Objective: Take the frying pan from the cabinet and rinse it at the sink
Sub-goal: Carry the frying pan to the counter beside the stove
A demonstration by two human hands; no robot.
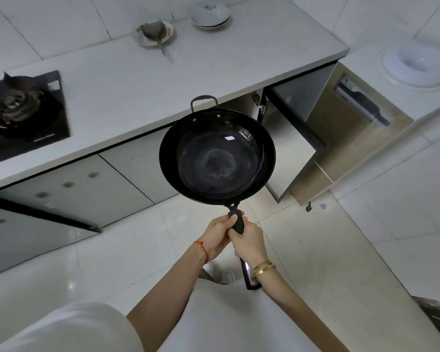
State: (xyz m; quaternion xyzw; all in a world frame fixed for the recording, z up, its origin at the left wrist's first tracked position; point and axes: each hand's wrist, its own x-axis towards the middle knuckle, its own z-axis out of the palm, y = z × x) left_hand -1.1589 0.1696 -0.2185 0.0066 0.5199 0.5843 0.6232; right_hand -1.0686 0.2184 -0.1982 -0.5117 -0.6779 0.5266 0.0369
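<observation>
— Where is the frying pan right now?

— In the middle of the frame, held out in the air in front of the worktop, over the pale tiled floor. It is black, round and deep, open side up toward the camera, with a small loop handle on its far rim and a long black handle pointing down toward the person.

— Who has hold of it?

— Both hands. The left hand grasps the long handle close to the pan, fingers clenched round it. The right hand grasps the same handle just below, fingers wrapped round it too, and the two hands touch. The end of the handle sticks out past the right wrist.

— And the cabinet?

— To the right of the pan, under the worktop, a cabinet door stands open, showing a dark inside. The other cabinet fronts, to the left of it, are shut.

— What else is there?

— A black gas hob at the left edge of the frame. Two dishes toward the top: a plate with dark scraps and a utensil in it, and a white bowl set on a saucer. At the upper right, a white round basin sits on a lower surface.
</observation>
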